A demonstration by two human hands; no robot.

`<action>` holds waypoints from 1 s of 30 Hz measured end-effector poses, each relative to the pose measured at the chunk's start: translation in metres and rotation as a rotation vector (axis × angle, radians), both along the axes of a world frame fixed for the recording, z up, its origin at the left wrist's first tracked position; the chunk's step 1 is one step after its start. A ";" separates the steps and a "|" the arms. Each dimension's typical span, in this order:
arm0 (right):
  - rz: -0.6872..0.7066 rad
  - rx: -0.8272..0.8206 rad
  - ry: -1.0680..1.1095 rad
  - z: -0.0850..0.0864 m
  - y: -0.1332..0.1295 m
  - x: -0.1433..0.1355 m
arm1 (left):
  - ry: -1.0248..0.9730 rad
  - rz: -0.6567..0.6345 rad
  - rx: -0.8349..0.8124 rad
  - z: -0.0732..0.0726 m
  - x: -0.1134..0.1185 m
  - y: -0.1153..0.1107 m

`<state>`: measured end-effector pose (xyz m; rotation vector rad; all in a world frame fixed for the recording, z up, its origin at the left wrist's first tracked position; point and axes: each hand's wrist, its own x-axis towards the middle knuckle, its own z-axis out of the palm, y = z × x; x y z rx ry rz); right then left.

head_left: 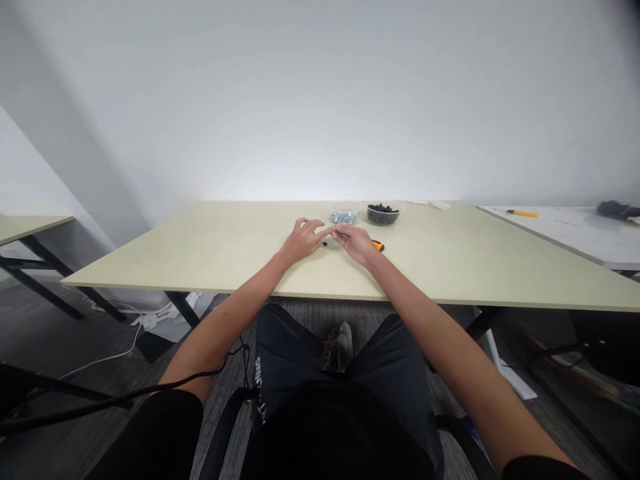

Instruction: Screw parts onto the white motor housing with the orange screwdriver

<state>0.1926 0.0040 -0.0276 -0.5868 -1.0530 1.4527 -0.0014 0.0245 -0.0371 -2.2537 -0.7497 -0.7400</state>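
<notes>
Both hands are over the pale surface (225, 253), nearly centred, their fingertips meeting in front of two clear bowls. The left hand (303, 241) is partly open: its upper fingers are spread and loosely curved, and the index finger extends toward the right hand (355, 243). The right hand is closed in a pinch, with thumb and fingertips drawn together at the tip of the left index finger. Whether a small item sits between the fingertips cannot be told at this scale.

A small black part (325, 244) lies on the surface just beside the left hand, below its index finger and between the two hands. A tool with an orange and black handle (378, 246) lies next to the right wrist, partly hidden by it.

The bowl of silvery-blue pieces (345, 217) stands beyond the fingertips. The bowl of black pieces (383, 215) stands beside it, on the right. A pale, flat item (439, 205) lies near the wall, further right.

On the adjoining white table (565, 233) at right are a yellow-handled tool (523, 213) and a dark object (617, 210), the latter too indistinct to identify. Both forearms reach in from the near edge, and a grey shoe (342, 347) shows on the floor below.
</notes>
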 end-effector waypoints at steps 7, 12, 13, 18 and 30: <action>0.057 0.037 -0.061 0.000 0.001 -0.001 | -0.057 -0.015 -0.048 0.000 0.000 -0.002; 0.070 0.093 -0.191 0.003 -0.001 0.004 | 0.061 -0.049 -0.015 0.005 -0.009 -0.001; 0.075 0.101 -0.238 0.005 -0.001 0.006 | 0.073 -0.067 -0.019 0.008 -0.012 0.000; -0.007 0.185 -0.536 0.023 0.012 0.019 | -0.265 -0.068 -0.231 0.022 -0.028 0.013; -0.139 0.273 -1.860 0.012 0.047 0.070 | -0.645 0.037 -0.881 -0.005 0.019 0.018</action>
